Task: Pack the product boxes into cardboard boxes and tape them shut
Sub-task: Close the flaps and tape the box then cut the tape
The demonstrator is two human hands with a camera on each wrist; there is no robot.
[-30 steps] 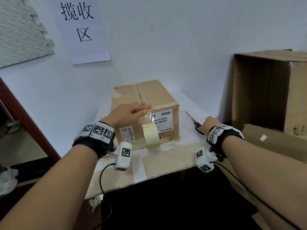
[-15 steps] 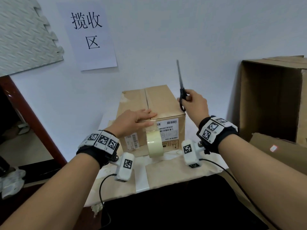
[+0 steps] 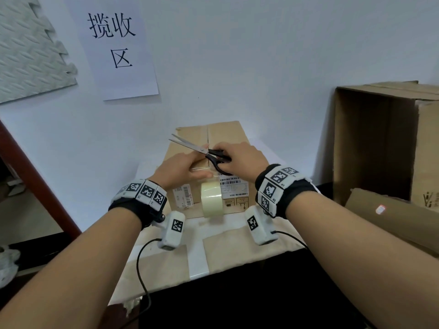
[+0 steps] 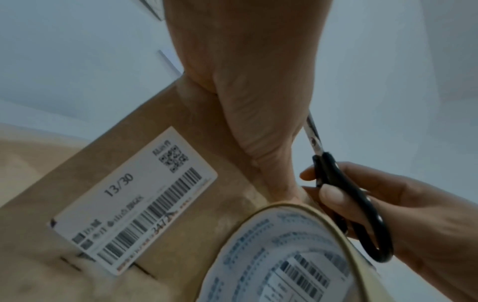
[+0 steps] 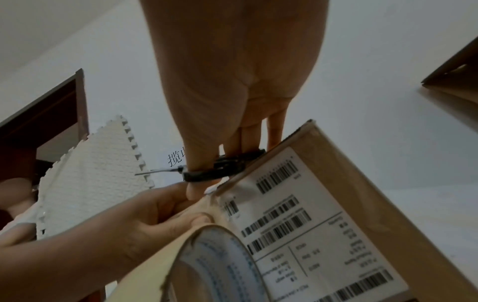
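Scissors [image 3: 206,151] sit in the right hand [image 3: 240,160], fingers curled through the black handles, blades parted and pointing left above the closed cardboard box [image 3: 228,136] on the table [image 3: 197,257]. The left hand [image 3: 180,169] lies on the box's near top edge, fingers together and pressing the tape down. The tape roll [image 3: 212,199] hangs against the box front between two shipping labels [image 3: 183,195], partly covering them. An open carton [image 3: 380,138] stands well apart on the right; a paper sign [image 3: 114,43] hangs on the wall.

You are reaching both forearms toward twelve o'clock, your left hand [image 3: 180,168] lying flat with fingers extended, your right hand [image 3: 240,160] curling its fingers in a grip.
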